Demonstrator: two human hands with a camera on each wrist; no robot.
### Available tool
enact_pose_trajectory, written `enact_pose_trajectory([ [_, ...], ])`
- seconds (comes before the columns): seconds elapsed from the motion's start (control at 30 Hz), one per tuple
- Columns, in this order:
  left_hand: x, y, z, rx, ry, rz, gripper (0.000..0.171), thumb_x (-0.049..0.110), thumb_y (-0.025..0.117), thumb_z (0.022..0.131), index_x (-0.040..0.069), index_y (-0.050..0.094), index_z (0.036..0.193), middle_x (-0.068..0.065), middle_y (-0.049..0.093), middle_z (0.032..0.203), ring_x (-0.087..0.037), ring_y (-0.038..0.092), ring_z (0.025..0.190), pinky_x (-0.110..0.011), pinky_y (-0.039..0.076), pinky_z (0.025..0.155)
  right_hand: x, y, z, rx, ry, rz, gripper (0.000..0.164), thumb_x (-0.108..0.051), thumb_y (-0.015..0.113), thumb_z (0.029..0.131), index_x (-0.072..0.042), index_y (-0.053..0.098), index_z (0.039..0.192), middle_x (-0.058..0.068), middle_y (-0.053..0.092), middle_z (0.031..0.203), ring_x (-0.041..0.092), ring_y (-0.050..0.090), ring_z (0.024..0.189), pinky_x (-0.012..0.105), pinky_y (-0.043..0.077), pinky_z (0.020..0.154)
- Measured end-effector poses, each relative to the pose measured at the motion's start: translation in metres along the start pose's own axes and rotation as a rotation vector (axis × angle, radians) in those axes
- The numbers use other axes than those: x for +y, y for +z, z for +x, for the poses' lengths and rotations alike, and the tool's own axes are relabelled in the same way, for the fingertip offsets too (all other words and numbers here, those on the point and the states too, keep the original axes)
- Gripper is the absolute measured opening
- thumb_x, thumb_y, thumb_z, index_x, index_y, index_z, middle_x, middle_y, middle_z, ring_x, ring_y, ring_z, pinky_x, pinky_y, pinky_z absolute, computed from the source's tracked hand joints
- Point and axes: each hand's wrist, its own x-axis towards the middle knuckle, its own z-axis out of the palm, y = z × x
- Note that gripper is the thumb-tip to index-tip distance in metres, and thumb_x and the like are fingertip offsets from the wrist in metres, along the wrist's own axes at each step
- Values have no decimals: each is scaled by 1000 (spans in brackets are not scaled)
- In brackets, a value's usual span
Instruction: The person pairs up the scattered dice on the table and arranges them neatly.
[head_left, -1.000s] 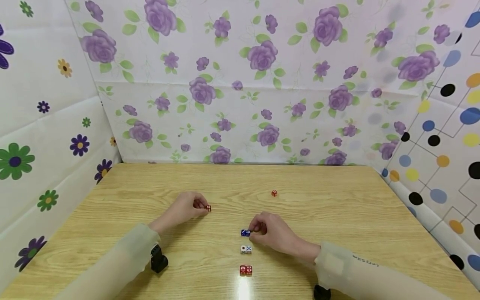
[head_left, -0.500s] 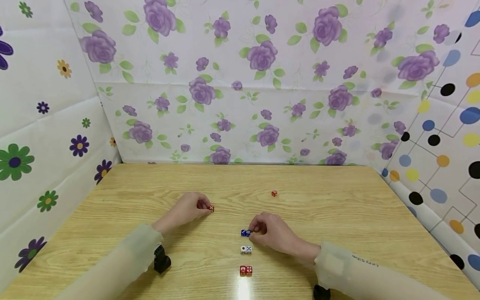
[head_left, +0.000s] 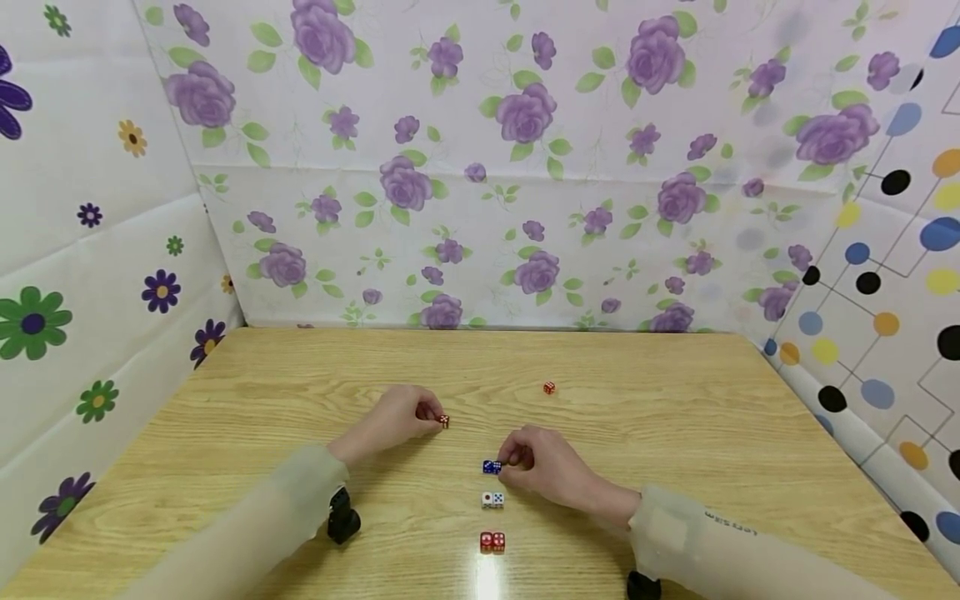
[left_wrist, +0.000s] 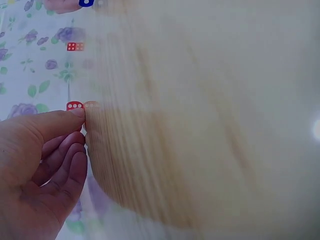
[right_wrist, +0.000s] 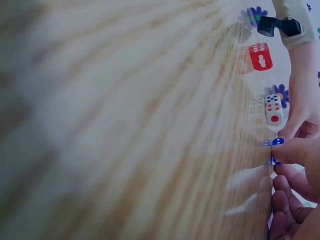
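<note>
My left hand [head_left: 405, 414] pinches a dark red die [head_left: 444, 422] between thumb and fingers, low over the table left of centre. The left wrist view shows this die [left_wrist: 75, 106] partly covered by the fingertips. My right hand [head_left: 547, 465] has its thumb and fingers at the right end of two blue dice [head_left: 491, 467] set side by side, pinching the right-hand one. In the right wrist view the thumb covers part of the blue die [right_wrist: 278, 142]. Toward me, in line with the blue pair, sit two white dice [head_left: 492, 500] and two red dice [head_left: 492, 542].
A single red die [head_left: 549, 387] lies farther back on the wooden table [head_left: 675, 400]. Flowered cloth [head_left: 465, 208] stands behind the table, with patterned sheets along its left and right sides. Each wrist wears a black camera [head_left: 342, 517].
My left hand has slid the dark red die to the right, closer to the blue pair. The right hand stays at the blue dice, and the other dice have kept their places.
</note>
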Motion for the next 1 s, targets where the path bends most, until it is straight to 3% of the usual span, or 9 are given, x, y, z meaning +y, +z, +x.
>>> enact_pose_trajectory([
  [0.5, 16, 16, 9, -12, 101, -17, 6, 11, 77, 84, 12, 72, 86, 3, 69, 80, -2, 57, 70, -18, 48, 64, 0, 1, 1, 9, -7, -13, 9, -15, 76, 85, -16, 70, 91, -8, 62, 87, 3, 54, 75, 18, 46, 67],
  [1.0, 37, 26, 16, -48, 107, 9, 6, 13, 78, 84, 11, 73, 88, 1, 70, 80, -4, 57, 70, -19, 49, 65, 0, 0, 1, 5, -13, -3, 10, -15, 76, 85, -16, 70, 92, -8, 63, 87, 3, 55, 76, 18, 47, 68],
])
